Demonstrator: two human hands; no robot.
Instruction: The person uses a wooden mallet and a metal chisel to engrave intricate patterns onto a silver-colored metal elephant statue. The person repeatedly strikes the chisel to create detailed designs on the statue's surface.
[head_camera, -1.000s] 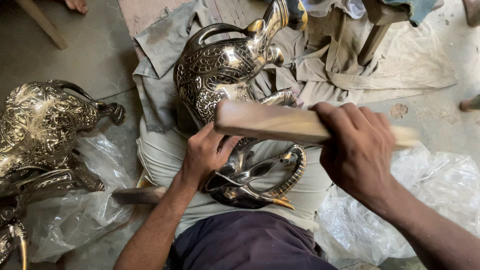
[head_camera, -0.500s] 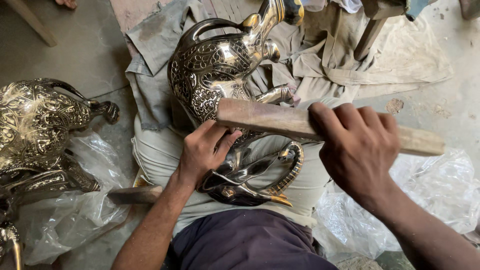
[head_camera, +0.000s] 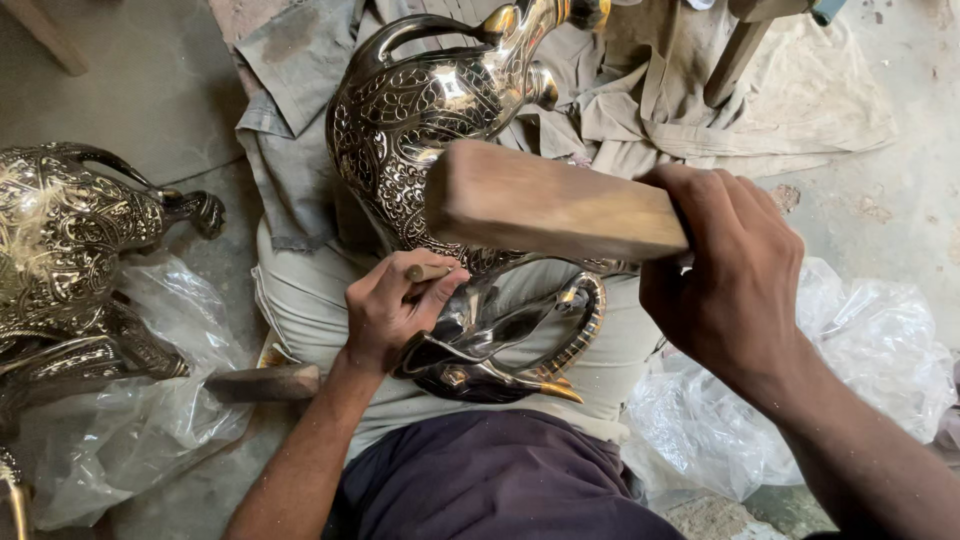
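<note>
Elephant figure (head_camera: 440, 130): left hand (head_camera: 395, 305) pinches punch (head_camera: 425, 272) against it; right hand (head_camera: 735, 275) clenches wooden mallet (head_camera: 555, 205) above. A skewed blow risks gouging the pattern or striking fingers.

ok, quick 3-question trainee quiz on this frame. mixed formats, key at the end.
1. True or false: the right hand grips a wooden block raised above the engraved brass elephant.
2. What does the left hand pinch between its fingers?
A. a small punch-like tool
B. a paintbrush
C. a screwdriver
3. Fill in: a second brass figure stands at the left, partly on a clear ______ sheet.

Key
1. True.
2. A. Only its blunt top end shows above the fingers; the tip is hidden.
3. plastic.
</note>
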